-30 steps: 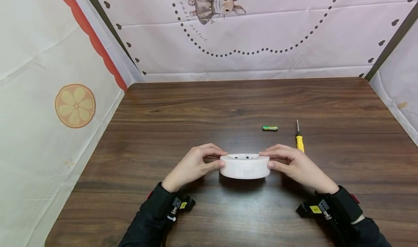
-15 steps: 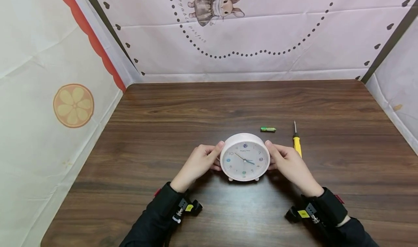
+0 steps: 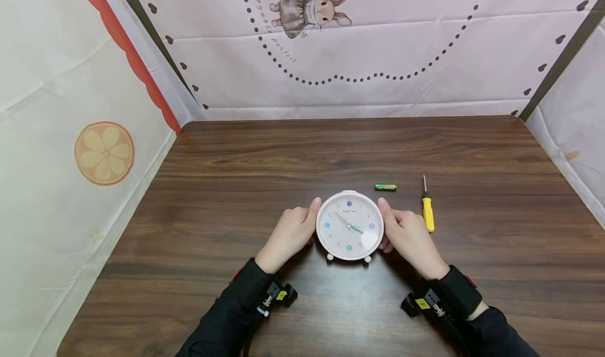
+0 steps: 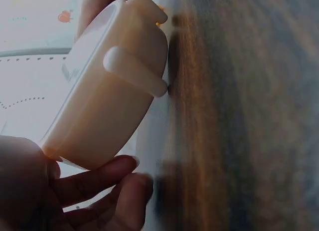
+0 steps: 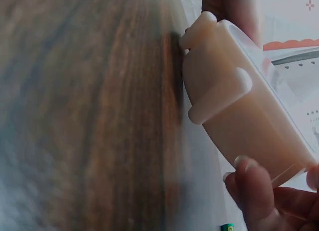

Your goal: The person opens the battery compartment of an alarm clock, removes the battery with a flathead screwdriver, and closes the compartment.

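Between both hands a round white alarm clock [image 3: 350,241] leans back, its numbered dial facing the head camera. My left hand [image 3: 289,236] grips its left side, thumb along the front rim and fingers behind. On the opposite side my right hand [image 3: 410,239] holds it the same way. Seen from the left wrist, the clock's pale casing [image 4: 99,126] slants close over the wood, with two stubby feet pointing down toward it. The right wrist view gives the casing [image 5: 254,136] from the other side, fingertips [image 5: 254,178] pressed against it. The clock's back is hidden in the head view.
A green battery [image 3: 385,187] lies on the brown wooden table [image 3: 236,163], just beyond the clock. To its right is a yellow-handled screwdriver [image 3: 428,212], tip pointing away, close behind my right hand. Printed white cloth [image 3: 359,52] hangs along the table's far edge.
The clock has swung from lying nearly flat, only its white side showing, to dial toward the head camera. Both hands turned with it, thumbs now up along the rim.
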### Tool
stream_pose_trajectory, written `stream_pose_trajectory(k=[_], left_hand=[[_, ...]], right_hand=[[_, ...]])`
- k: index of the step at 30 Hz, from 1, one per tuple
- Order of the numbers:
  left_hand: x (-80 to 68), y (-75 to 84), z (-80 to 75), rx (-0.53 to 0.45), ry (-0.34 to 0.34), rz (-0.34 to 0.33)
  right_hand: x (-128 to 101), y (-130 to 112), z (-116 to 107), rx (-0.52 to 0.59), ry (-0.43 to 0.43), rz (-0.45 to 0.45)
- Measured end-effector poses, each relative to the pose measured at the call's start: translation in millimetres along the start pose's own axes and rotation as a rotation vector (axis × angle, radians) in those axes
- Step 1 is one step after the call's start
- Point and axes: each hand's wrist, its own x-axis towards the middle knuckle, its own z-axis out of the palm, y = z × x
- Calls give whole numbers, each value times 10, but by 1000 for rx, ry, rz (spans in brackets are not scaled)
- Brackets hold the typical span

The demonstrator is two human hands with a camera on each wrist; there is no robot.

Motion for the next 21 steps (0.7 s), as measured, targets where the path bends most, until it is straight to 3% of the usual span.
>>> stream_pose_trajectory(k=[4,8,14,21], left_hand=[[27,9,2,105,3,18],[48,-15,10,148,-22,5],[66,-37,18,156,-44,2],[69,-36,27,175,-62,-21]], right_hand=[[33,-3,5,-73,-1,0],[58,12,9,-119,-27,4],[105,54,23,-118,-79,40],[136,82,45,-91,-74,74]])
